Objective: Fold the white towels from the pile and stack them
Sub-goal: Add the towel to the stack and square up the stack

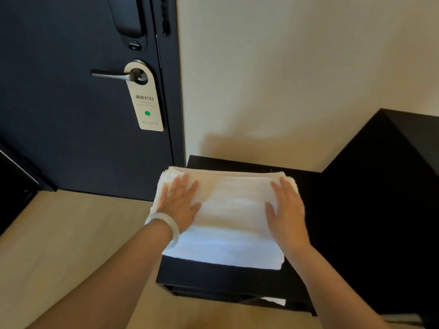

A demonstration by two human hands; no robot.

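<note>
While left hand (180, 206) and right hand (288, 216) press flat on the towel stack (234, 231), its layers blur.

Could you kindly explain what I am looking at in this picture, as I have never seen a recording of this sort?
There is no machine here: a person is folding towels, and the single picture comes from a camera worn on their head, looking forward and down, so you see their own arms. The left hand, with a pale bangle on its wrist, and the right hand lie flat, fingers straight, on a stack of folded white towels. The stack rests on a low black table against a cream wall. Nothing is gripped; both hands only press on the top towel. To the left is a dark door with a sign hanging from its handle.
</note>
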